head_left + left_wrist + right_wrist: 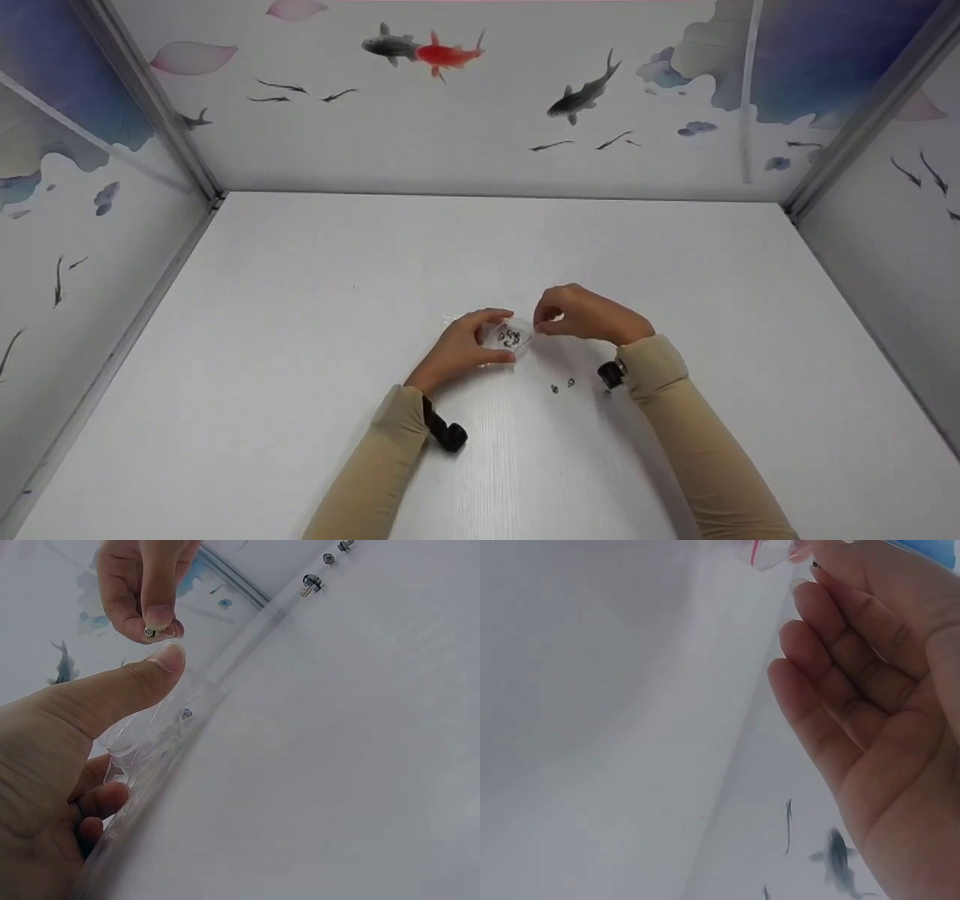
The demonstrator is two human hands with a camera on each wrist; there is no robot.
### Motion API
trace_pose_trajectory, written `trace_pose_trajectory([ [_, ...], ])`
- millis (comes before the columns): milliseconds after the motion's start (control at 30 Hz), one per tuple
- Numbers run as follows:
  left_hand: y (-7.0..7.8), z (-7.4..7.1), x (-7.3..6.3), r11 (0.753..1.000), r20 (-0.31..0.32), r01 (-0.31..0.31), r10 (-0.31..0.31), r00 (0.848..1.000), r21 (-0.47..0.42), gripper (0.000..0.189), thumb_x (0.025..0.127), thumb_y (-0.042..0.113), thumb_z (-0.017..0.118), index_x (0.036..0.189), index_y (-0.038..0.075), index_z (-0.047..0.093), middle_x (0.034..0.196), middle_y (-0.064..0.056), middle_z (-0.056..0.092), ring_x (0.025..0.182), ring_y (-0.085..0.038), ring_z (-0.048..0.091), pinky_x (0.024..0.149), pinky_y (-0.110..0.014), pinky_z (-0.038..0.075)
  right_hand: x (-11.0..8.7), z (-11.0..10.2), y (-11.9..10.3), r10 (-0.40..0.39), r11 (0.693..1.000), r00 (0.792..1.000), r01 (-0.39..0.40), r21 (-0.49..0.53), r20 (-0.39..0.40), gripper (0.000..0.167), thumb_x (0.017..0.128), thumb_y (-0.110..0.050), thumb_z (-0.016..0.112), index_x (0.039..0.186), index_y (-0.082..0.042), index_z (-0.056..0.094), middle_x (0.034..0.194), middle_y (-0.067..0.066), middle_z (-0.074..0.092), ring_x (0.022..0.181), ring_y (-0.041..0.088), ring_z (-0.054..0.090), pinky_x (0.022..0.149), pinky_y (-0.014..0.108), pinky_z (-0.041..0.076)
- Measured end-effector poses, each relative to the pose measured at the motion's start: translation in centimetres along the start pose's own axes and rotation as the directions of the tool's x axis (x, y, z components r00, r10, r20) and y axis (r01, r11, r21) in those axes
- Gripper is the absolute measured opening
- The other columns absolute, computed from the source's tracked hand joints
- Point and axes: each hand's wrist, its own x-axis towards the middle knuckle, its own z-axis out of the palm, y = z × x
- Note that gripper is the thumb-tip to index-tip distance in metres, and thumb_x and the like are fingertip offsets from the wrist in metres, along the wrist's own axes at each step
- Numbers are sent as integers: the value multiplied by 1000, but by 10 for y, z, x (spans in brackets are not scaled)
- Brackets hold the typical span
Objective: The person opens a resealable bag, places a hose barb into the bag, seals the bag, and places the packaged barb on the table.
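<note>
My left hand (459, 346) holds a clear plastic bag (525, 330), its thumb and fingers spread around the sides. Several small metal screws (508, 337) lie inside the bag. Just right of the bag's mouth is my right hand (589, 311). In the left wrist view its thumb and index finger pinch one small screw (152, 631), above the left thumb. The right wrist view shows only a dark tip of that screw (816, 565), with the other fingers loosely bent. Loose screws (555, 388) lie on the table below the right hand.
A white tabletop (337, 262) spreads under both hands. Printed panels with fish, such as the back wall (480, 135), close off the back and sides. A black wrist camera (611, 373) partly covers the table near the loose screws.
</note>
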Motion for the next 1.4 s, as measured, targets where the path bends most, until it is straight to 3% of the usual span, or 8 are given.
trace_pose_trajectory([
  [233,-1,1,0,999,-4,-19,19,1000,42,66,75,33,82,134,21,56,126,-2,61,104,-16,51,90,-34,41,6,3,-2,-41,999,999,42,29,-5,10,89,-10,68,97,-5,71,97,6,68,97,21,65,89,39,52],
  [633,1,-1,1,999,5,-16,16,1000,48,66,76,32,82,135,19,56,129,-3,60,103,-16,51,89,-35,41,13,6,-6,-41,999,999,41,-5,-9,11,88,-10,69,98,-5,72,97,4,69,95,19,64,87,36,52],
  [900,1,-2,1,999,7,-15,15,1000,29,66,75,30,83,135,19,56,132,-2,59,116,-17,51,98,-37,40,14,7,-8,-70,997,997,70,14,-10,11,89,-8,68,98,-3,72,98,7,69,95,21,64,87,39,52],
  [1167,1,-1,-1,999,9,-12,11,1000,34,65,75,34,82,134,24,56,128,1,60,99,-15,49,86,-33,41,15,7,-8,-93,996,996,92,-14,-7,16,88,-8,68,102,0,72,100,10,69,96,23,65,87,40,53],
  [1400,0,-1,-1,999,7,-5,5,1000,36,66,75,33,82,135,24,56,129,0,60,103,-15,51,88,-33,41,14,6,-7,-107,994,994,107,-32,-1,15,88,-8,68,101,0,72,97,10,69,94,23,65,86,42,53],
])
